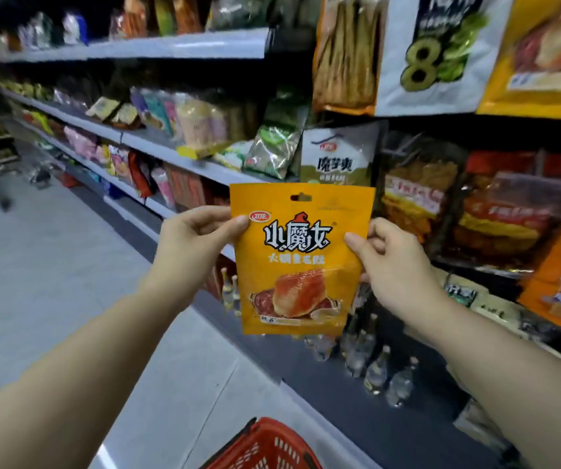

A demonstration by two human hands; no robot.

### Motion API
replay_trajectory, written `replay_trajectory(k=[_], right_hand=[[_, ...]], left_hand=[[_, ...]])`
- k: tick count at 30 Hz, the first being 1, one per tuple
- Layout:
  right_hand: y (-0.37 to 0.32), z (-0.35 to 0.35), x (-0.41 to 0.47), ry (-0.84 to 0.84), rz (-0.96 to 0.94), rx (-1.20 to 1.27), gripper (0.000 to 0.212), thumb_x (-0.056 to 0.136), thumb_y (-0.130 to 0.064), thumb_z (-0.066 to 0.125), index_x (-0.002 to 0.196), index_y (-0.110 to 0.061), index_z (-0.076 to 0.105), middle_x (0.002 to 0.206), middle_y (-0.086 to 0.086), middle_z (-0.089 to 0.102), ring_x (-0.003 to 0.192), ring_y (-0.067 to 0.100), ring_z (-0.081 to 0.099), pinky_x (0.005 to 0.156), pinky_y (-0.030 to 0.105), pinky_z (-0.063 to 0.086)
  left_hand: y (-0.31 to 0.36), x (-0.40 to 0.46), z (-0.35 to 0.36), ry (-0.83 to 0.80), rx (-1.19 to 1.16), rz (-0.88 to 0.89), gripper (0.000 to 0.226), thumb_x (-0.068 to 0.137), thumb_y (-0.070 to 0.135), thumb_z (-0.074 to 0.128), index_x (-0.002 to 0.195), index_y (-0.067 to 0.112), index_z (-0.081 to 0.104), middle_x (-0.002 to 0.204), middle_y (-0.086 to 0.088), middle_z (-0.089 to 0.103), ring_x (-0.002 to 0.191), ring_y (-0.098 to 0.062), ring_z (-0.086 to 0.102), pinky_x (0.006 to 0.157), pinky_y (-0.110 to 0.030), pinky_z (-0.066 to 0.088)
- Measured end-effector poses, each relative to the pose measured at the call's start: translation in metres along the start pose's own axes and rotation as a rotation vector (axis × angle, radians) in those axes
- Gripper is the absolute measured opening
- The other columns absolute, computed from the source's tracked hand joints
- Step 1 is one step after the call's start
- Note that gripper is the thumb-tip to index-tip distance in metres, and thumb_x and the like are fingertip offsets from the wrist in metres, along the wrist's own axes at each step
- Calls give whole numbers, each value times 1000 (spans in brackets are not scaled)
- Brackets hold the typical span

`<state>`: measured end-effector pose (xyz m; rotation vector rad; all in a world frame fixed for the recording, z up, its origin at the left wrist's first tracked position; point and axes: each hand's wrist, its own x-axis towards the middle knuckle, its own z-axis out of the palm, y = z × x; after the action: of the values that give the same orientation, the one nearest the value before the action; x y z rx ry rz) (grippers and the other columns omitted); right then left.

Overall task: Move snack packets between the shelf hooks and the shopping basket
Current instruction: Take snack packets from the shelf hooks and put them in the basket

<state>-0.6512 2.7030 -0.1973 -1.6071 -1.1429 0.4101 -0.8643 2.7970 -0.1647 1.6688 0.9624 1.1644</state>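
Left hand and right hand each pinch a side edge of the orange packet, flat and upright, hang hole on top, probably for hooking; red basket below.

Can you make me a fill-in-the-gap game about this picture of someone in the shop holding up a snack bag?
1. The flat foil snack packet held up in front of the shelves is mostly ____ in colour.
2. It is held by ____ hands, the left hand on one edge and the right hand on the other.
3. The plastic mesh shopping basket at the bottom of the picture is ____.
4. The hang hole at the packet's top is on no ____.

Missing words: orange; two; red; hook
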Motion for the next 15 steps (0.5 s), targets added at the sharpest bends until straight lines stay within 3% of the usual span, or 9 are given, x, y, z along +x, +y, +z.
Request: replay_trajectory(k=[3, 5, 9, 15], right_hand=[[-49, -51, 10, 96, -59, -39, 46, 83, -53, 54, 82, -8, 45, 86, 34, 60, 75, 51, 56, 65, 63, 49], [-79, -84, 15, 161, -94, -64, 42, 87, -47, 56, 82, -6, 45, 83, 31, 61, 67, 46, 56, 65, 61, 50], [-119, -147, 23, 266, -146, -122, 36, 92, -36, 55, 77, -6, 45, 80, 30, 62, 72, 48, 58, 62, 57, 51], [-154, -230, 30, 398, -191, -164, 38, 92, -35, 56, 79, -2, 43, 82, 35, 59, 67, 48, 56, 58, 54, 48]], left_hand=[[65, 16, 15, -57, -26, 105, 4, 85, 18, 70, 83, 22, 69, 67, 18, 72, 66, 4, 67, 57, -8, 49], [104, 25, 27, -77, -36, 165, 5, 85, 20, 70, 82, 23, 69, 67, 20, 71, 66, 6, 67, 56, -7, 48], [170, 43, 57, -131, -75, 253, 9, 84, 23, 71, 91, 16, 72, 75, 11, 75, 71, 3, 69, 57, -6, 48], [241, 65, 117, -187, -160, 294, 22, 82, 29, 73, 98, 14, 71, 86, 3, 73, 77, -6, 68, 68, -20, 52]])
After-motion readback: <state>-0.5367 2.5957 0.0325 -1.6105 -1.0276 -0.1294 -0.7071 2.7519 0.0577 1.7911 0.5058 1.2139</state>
